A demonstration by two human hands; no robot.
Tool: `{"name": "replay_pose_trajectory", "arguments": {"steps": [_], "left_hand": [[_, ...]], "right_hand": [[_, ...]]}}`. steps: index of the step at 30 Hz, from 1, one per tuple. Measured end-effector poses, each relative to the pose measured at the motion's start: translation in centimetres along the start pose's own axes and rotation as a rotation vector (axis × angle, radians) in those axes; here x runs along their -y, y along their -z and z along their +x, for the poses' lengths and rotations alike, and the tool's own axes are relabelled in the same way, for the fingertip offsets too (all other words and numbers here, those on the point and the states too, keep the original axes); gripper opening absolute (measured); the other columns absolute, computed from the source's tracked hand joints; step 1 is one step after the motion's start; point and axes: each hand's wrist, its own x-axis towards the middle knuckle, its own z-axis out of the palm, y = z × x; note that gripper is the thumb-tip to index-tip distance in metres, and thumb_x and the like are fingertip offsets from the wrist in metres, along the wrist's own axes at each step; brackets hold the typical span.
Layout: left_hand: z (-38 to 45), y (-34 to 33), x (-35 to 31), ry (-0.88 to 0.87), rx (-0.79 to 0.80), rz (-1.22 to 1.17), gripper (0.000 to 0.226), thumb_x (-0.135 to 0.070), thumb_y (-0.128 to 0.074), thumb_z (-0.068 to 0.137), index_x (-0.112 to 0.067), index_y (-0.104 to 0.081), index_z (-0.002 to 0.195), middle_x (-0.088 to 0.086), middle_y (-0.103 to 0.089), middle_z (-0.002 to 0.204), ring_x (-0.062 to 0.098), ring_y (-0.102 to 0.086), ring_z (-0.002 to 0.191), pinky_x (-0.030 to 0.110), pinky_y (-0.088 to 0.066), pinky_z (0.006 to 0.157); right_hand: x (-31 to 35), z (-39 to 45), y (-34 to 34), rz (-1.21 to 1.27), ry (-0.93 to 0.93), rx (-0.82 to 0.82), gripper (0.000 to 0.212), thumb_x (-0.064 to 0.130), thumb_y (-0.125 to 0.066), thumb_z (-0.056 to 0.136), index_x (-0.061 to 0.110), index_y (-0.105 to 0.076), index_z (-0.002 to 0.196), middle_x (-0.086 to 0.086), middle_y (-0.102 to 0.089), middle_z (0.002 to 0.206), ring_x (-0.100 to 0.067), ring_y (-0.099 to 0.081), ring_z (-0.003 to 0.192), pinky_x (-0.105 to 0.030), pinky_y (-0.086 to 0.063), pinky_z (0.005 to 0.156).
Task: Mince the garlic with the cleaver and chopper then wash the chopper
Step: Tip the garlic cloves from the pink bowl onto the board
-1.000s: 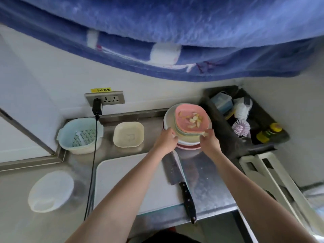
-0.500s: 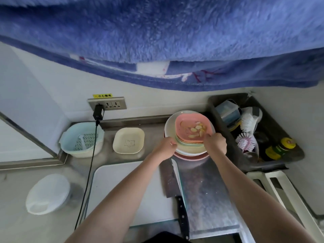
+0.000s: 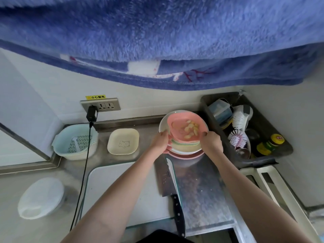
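A pink square dish (image 3: pixel 177 128) holding several peeled garlic cloves (image 3: pixel 191 129) tops a stack of plates (image 3: pixel 184 146) at the back of the steel counter. My left hand (image 3: pixel 160 141) grips the dish's left edge and my right hand (image 3: pixel 211 142) grips its right edge; the dish is tilted, lifted slightly off the stack. The cleaver (image 3: pixel 168 179) lies flat on the right edge of the white cutting board (image 3: pixel 122 186), its black handle pointing toward me. A light blue tub with a slotted insert (image 3: pixel 75 141) stands at the back left; whether it is the chopper is unclear.
A cream square dish (image 3: pixel 123 141) sits between tub and plates. A translucent round lid (image 3: pixel 41 197) lies front left. A black cable (image 3: pixel 84 172) runs down from the wall socket (image 3: pixel 100 106). A dark bin with brushes and bottles (image 3: pixel 245 130) is at right. A blue towel (image 3: pixel 157 41) hangs overhead.
Both hands have moved from the stack's front rim up onto the pink dish's two edges and taken hold of it; the dish is now tipped up off the stack.
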Motion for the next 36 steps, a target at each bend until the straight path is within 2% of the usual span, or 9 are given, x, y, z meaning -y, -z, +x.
{"name": "replay_pose_trajectory", "arguments": {"steps": [4,8,14,17,20,23,28,31,36], "left_hand": [[-1.0,0.9,-0.1,0.006,-0.046,-0.291,0.057,-0.064,-0.036,0.092,-0.012,-0.059,0.102,0.013,-0.064,0.091,0.028,-0.065,0.073,0.034,-0.055,0.053],[-2.1,3.6,2.2,-0.067,-0.246,-0.237,0.019,-0.028,-0.052,0.094,-0.016,-0.056,0.108,0.008,-0.065,0.098,0.03,-0.065,0.082,0.044,-0.059,0.057],[-4.4,10.0,9.1,-0.086,-0.436,-0.08,0.03,-0.026,-0.044,0.098,-0.015,-0.055,0.123,0.01,-0.064,0.115,0.033,-0.061,0.104,0.042,-0.056,0.077],[-6.4,12.2,11.7,-0.032,-0.472,-0.126,0.034,-0.032,-0.056,0.093,-0.014,-0.056,0.122,0.01,-0.063,0.112,0.029,-0.061,0.099,0.035,-0.054,0.068],[-7.9,13.8,13.9,-0.014,-0.463,-0.157,0.04,-0.048,-0.056,0.083,-0.02,-0.058,0.112,0.008,-0.066,0.106,0.028,-0.063,0.097,0.041,-0.055,0.08],[-8.3,14.8,16.0,0.013,-0.484,-0.251,0.046,-0.056,-0.056,0.077,-0.02,-0.061,0.107,0.009,-0.069,0.103,0.026,-0.066,0.092,0.042,-0.058,0.074],[-9.2,15.3,17.3,0.036,-0.502,-0.253,0.044,-0.056,-0.052,0.081,-0.017,-0.057,0.101,0.004,-0.067,0.094,0.027,-0.065,0.09,0.047,-0.056,0.081],[-10.0,15.6,17.1,0.081,-0.542,-0.217,0.027,-0.043,-0.05,0.095,-0.016,-0.05,0.096,0.001,-0.056,0.084,0.025,-0.058,0.085,0.035,-0.052,0.072],[-9.9,15.8,17.6,0.103,-0.516,-0.214,0.034,-0.043,-0.051,0.094,-0.01,-0.053,0.1,0.003,-0.058,0.086,0.027,-0.059,0.088,0.042,-0.055,0.081]], "right_hand": [[0.7,-2.2,-1.3,-0.03,0.14,-0.059,0.04,0.027,-0.027,0.102,0.002,-0.057,0.108,-0.018,-0.062,0.104,-0.037,-0.059,0.093,-0.038,-0.047,0.076],[1.6,-5.0,-3.7,-0.027,0.297,0.079,0.038,0.028,-0.029,0.101,0.003,-0.057,0.101,-0.021,-0.063,0.098,-0.039,-0.058,0.091,-0.037,-0.04,0.07],[3.4,-8.1,-7.8,0.023,0.501,0.117,0.029,0.04,-0.051,0.093,0.015,-0.048,0.079,-0.002,-0.054,0.071,-0.032,-0.053,0.07,-0.033,-0.037,0.059],[5.0,-9.4,-10.3,0.004,0.812,0.249,0.028,0.037,-0.061,0.085,0.019,-0.064,0.106,-0.005,-0.063,0.097,-0.028,-0.057,0.09,-0.036,-0.046,0.075],[6.7,-11.5,-12.4,-0.104,0.965,0.452,0.042,0.043,-0.061,0.085,0.033,-0.058,0.126,0.004,-0.057,0.127,-0.02,-0.052,0.112,-0.031,-0.042,0.093],[7.3,-13.9,-15.3,-0.226,1.087,0.583,0.051,0.042,-0.049,0.088,0.027,-0.047,0.137,0.0,-0.048,0.139,-0.022,-0.043,0.127,-0.033,-0.038,0.104],[7.7,-16.1,-17.9,-0.384,1.087,0.579,0.057,0.018,-0.052,0.095,0.03,-0.032,0.146,-0.002,-0.033,0.15,-0.028,-0.026,0.139,-0.035,-0.027,0.113],[7.8,-16.5,-18.3,-0.456,1.093,0.573,0.056,0.015,-0.05,0.094,0.031,-0.033,0.145,-0.003,-0.035,0.148,-0.03,-0.026,0.137,-0.038,-0.032,0.11],[8.0,-16.5,-19.5,-0.591,1.042,0.566,0.051,0.008,-0.048,0.087,0.024,-0.037,0.134,-0.014,-0.037,0.142,-0.036,-0.027,0.133,-0.043,-0.038,0.104]]}}
